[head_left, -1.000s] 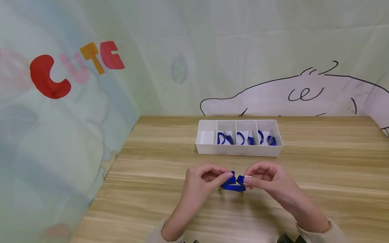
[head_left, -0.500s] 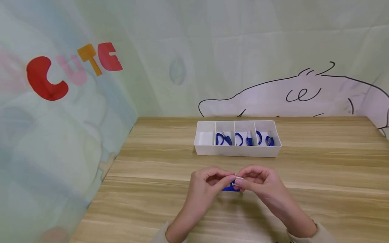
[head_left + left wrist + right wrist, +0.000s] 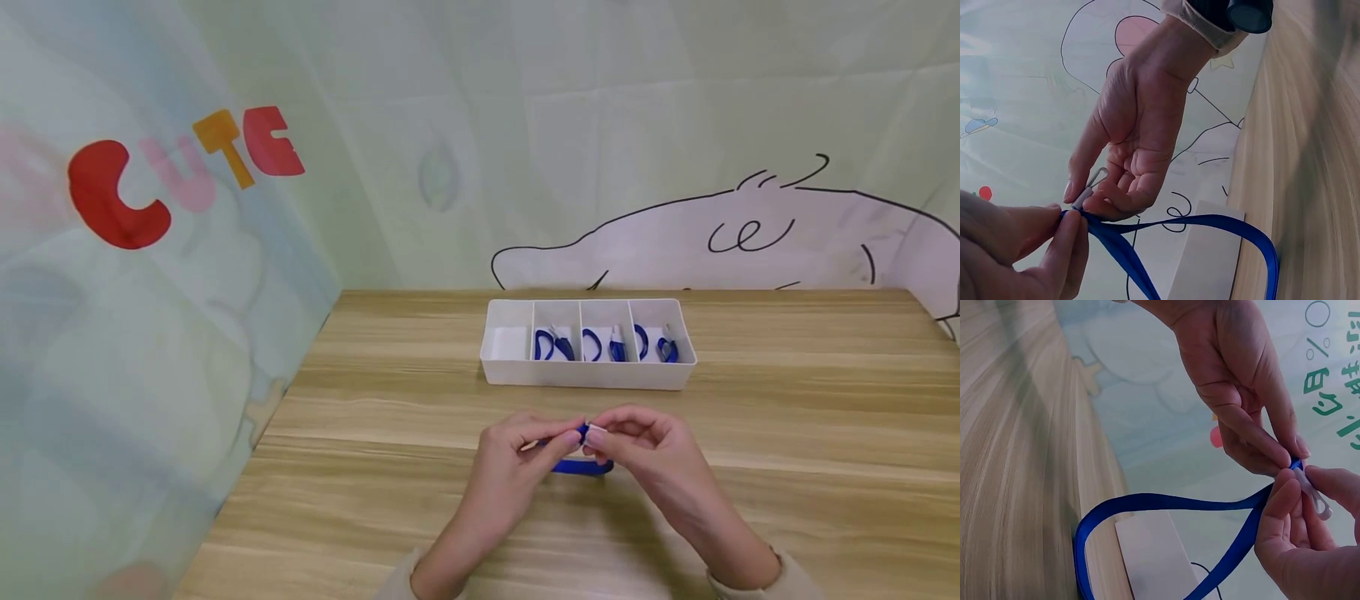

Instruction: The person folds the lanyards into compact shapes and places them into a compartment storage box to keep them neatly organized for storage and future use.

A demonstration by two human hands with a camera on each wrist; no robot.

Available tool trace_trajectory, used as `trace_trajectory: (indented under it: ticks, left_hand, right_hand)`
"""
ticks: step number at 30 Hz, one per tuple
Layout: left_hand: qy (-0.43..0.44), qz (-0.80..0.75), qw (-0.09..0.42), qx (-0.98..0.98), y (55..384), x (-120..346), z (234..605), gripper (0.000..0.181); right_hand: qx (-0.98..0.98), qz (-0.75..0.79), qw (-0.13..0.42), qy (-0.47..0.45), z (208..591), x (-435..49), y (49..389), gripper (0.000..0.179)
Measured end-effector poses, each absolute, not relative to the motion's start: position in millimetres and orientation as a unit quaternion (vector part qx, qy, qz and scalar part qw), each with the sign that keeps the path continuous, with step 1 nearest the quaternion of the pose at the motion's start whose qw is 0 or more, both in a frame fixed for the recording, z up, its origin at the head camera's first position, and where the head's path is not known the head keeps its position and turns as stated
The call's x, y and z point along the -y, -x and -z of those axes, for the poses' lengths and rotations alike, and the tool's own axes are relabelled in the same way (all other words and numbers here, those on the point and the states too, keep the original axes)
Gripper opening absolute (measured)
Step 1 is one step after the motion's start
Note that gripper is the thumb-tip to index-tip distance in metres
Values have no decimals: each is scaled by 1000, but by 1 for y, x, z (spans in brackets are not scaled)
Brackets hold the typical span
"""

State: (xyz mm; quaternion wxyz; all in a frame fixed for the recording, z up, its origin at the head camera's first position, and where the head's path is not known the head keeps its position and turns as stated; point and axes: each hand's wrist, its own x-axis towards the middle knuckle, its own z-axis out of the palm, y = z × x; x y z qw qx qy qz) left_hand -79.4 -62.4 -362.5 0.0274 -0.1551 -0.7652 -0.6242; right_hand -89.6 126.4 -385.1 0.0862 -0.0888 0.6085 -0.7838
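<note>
A blue ribbon lanyard (image 3: 581,467) is held between both hands above the table, its loop hanging below the fingers. My left hand (image 3: 510,462) pinches the blue strap between thumb and fingertips. In my right hand (image 3: 660,454), thumb and fingers pinch the white clip (image 3: 1311,487) at the lanyard's end. The fingertips of the two hands almost meet where strap and clip join. The left wrist view shows the clip's wire-like loop (image 3: 1099,176) sticking out past the right fingers. The joint itself is mostly hidden by fingertips.
Behind the hands stands a white divided tray (image 3: 585,375) on the wooden table (image 3: 360,467). Three of its compartments hold blue lanyards (image 3: 564,346) with clips. A printed cloth backdrop (image 3: 420,125) rises along the table's back and left edges.
One second ago the hands were slightly apart, with a gap between the two blue pieces. They have come together at the fingertips, and the white clip moved left with the right hand.
</note>
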Motion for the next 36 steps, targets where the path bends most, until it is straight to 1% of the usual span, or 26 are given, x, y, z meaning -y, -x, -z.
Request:
trace_trajectory:
  ticks: [4,7,18,21,26,29,36]
  left_hand:
    - [157,629,7,762,78,62,363,21]
    - [158,630,4,760,79,61,364,21]
    - [112,664,-2,740,84,58,369,10]
    - [115,665,4,738,85,58,371,10]
    - [148,652,19,744,86,58,375,14]
    - [154,645,23,748,86,58,377,14]
    - [145,615,40,774,85,57,376,11]
  right_hand:
    - [-605,788,78,87,387,-127,91,11]
    - [-601,791,77,85,388,-126,91,12]
    - [-588,801,90,73,387,-125,91,17]
    - [-599,794,81,66,387,-124,91,18]
    - [-620,781,49,60,387,-122,91,25]
    - [-626,777,33,66,388,-121,90,25]
    - [-645,762,32,57,386,-121,91,25]
